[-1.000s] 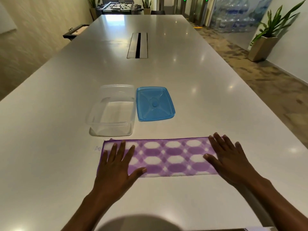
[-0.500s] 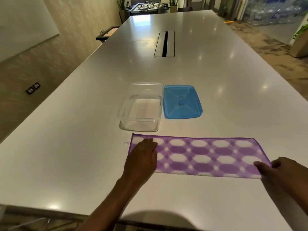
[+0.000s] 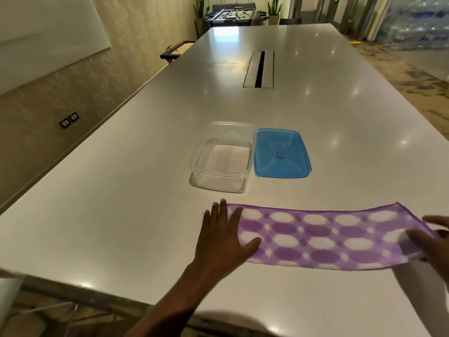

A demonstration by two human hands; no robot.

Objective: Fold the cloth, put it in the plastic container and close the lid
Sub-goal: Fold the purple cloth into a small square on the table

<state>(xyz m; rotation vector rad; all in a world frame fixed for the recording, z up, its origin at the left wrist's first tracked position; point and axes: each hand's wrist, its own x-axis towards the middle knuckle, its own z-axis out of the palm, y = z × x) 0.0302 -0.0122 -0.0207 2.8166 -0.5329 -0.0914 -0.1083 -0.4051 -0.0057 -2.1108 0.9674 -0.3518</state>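
Note:
A purple and white patterned cloth (image 3: 323,237), folded into a long strip, lies across the white table (image 3: 121,215) in front of me. My left hand (image 3: 223,239) rests flat on the strip's left end, fingers spread. At the frame's right edge my right hand (image 3: 430,242) grips the strip's right end, which is lifted slightly off the table. Behind the cloth stands an empty clear plastic container (image 3: 222,156), and its blue lid (image 3: 281,153) lies flat on the table just to its right.
A cable slot (image 3: 259,69) is set into the table's middle farther back. The table's left edge runs diagonally beside a beige wall. A small white label (image 3: 201,215) sticks out from the cloth's left end. Carpeted floor lies to the right.
The view has swung left and closer. My left hand spread flat on the cloth's left end. My right hand closed on the right end and raised it a little.

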